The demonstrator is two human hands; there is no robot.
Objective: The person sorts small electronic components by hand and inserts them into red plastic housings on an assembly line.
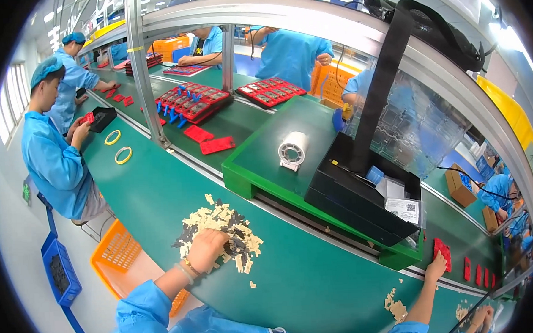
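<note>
A loose heap of small cream and black flat pieces [241, 233] lies on the green table top. My left hand [205, 251], with bands round its wrist, reaches into this heap. Its fingers are curled together among the pieces, and the fingertips are too hidden to show what they hold. Far to the right, my right hand [438, 267] is stretched out to the green belt. Its fingers grip the near end of a red flat plastic part [441, 249]. Beside that forearm lies a smaller group of cream pieces [396, 307].
A green raised platform [237, 178] bears a white cylindrical device [292, 150] and a black bin [354, 204]. Metal posts [145, 70] and red stacked trays [193, 101] stand beyond. Two tape rolls [123, 155] lie left. An orange crate [118, 247] sits below. Co-workers work nearby.
</note>
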